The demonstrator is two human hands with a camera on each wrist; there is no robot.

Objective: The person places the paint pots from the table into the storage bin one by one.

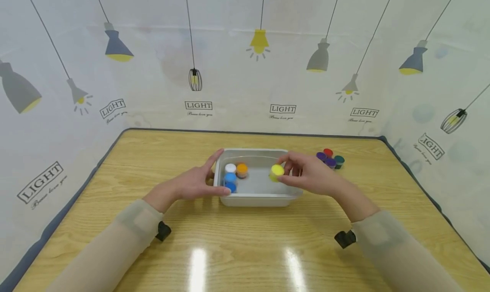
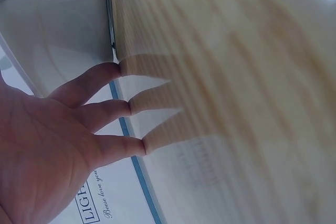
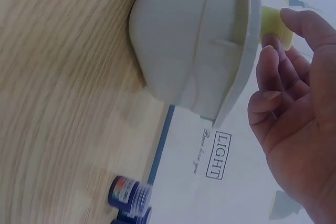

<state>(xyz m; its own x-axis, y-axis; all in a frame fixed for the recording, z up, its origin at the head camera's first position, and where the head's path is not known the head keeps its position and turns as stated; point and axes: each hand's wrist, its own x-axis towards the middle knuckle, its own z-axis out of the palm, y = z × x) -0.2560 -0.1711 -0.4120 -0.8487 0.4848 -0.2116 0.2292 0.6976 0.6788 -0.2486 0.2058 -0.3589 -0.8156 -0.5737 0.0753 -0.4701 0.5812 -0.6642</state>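
A white plastic bin [image 1: 260, 196] stands on the table in the head view. My right hand [image 1: 311, 173] pinches a small yellow paint jar [image 1: 277, 171] between thumb and fingers, over the right part of the bin. In the right wrist view, the yellow jar [image 3: 273, 27] shows beyond the bin's rim. My left hand [image 1: 195, 182] spans the bin's left end, its thumb along the front rim and index finger at the back left corner. Its other fingers [image 2: 107, 111] are straight and spread. Inside on the left are a white jar [image 1: 230, 168], an orange jar [image 1: 242, 170] and two blue jars [image 1: 230, 178].
Right of the bin, near the back, several paint jars cluster on the table [image 1: 245, 245]: a red one [image 1: 328, 153], a green one [image 1: 339, 161] and two purple ones [image 1: 330, 163]. A backdrop [image 1: 237, 88] printed with lamps encloses the table's back and sides.
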